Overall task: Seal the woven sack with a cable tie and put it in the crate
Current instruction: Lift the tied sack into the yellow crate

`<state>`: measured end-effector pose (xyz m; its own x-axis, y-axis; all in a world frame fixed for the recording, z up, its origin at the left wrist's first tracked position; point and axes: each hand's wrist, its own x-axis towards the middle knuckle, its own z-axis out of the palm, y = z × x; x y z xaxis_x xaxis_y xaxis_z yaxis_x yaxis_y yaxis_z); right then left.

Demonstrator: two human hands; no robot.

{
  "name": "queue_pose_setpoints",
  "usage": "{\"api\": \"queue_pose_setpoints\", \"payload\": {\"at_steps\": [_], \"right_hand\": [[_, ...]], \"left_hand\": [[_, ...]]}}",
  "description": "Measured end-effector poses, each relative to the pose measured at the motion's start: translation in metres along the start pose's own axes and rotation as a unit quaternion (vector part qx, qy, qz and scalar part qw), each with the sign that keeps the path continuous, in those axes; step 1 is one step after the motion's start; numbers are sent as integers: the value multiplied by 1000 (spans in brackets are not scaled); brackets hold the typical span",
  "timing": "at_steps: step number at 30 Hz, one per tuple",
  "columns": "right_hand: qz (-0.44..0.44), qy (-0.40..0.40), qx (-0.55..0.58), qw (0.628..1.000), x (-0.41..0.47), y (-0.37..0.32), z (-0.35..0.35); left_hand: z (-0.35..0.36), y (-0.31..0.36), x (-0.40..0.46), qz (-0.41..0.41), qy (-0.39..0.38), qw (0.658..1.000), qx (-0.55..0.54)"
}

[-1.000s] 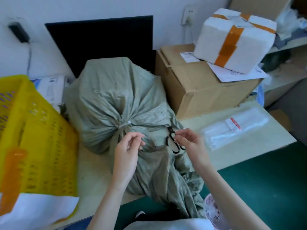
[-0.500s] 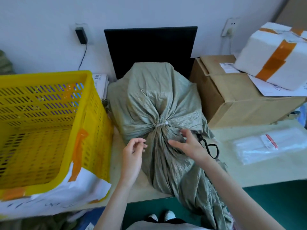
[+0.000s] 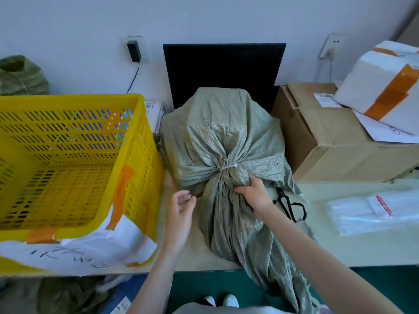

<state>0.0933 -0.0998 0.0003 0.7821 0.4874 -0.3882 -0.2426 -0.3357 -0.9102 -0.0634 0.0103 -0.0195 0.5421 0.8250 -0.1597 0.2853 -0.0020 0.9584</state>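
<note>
No printed word, brand or number can be read clearly anywhere. A white paper sheet (image 3: 97,248) taped to the front of the yellow crate (image 3: 68,155) carries handwritten dark strokes, possibly characters, too slanted to make out. A shipping label (image 3: 325,99) on top of the cardboard box (image 3: 335,141) shows fine print, too small to read. The clear plastic bag (image 3: 371,211) has a red and white sticker (image 3: 383,206), its print blurred. Printed papers (image 3: 154,114) behind the crate show blue marks, also illegible.
</note>
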Motion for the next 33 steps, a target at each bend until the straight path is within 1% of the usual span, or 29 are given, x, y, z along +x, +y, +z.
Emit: {"api": "queue_pose_setpoints", "payload": {"at_steps": [2,4,8,10,13,16,21,25,27,30,33], "right_hand": [[36,-8,76,996,0,-9,0],[67,-13,128,989,2,-19,0],[99,-18,194,976,7,-45,2],[103,-26,214,971,10,-58,2],[98,-47,224,968,11,-77,2],[88,-61,248,963,12,-94,4],[68,-85,255,961,11,-124,5],[54,-88,263,959,10,-141,1],[48,-78,262,961,11,-147,0],[54,-71,272,958,11,-150,-7],[60,-69,274,957,12,-149,-17]], "left_hand": [[3,7,-2,9,-23,1000,4],[6,12,-3,23,-56,998,30],[13,19,-1,32,-132,988,79],[18,22,0,34,-143,984,100],[26,27,2,23,-124,986,106],[40,34,-4,-10,-104,988,118],[74,50,-18,-47,-39,988,143],[90,59,-5,-46,8,988,144],[91,62,3,-53,18,988,142],[78,64,13,-57,15,978,201],[56,65,24,-19,32,967,254]]}}
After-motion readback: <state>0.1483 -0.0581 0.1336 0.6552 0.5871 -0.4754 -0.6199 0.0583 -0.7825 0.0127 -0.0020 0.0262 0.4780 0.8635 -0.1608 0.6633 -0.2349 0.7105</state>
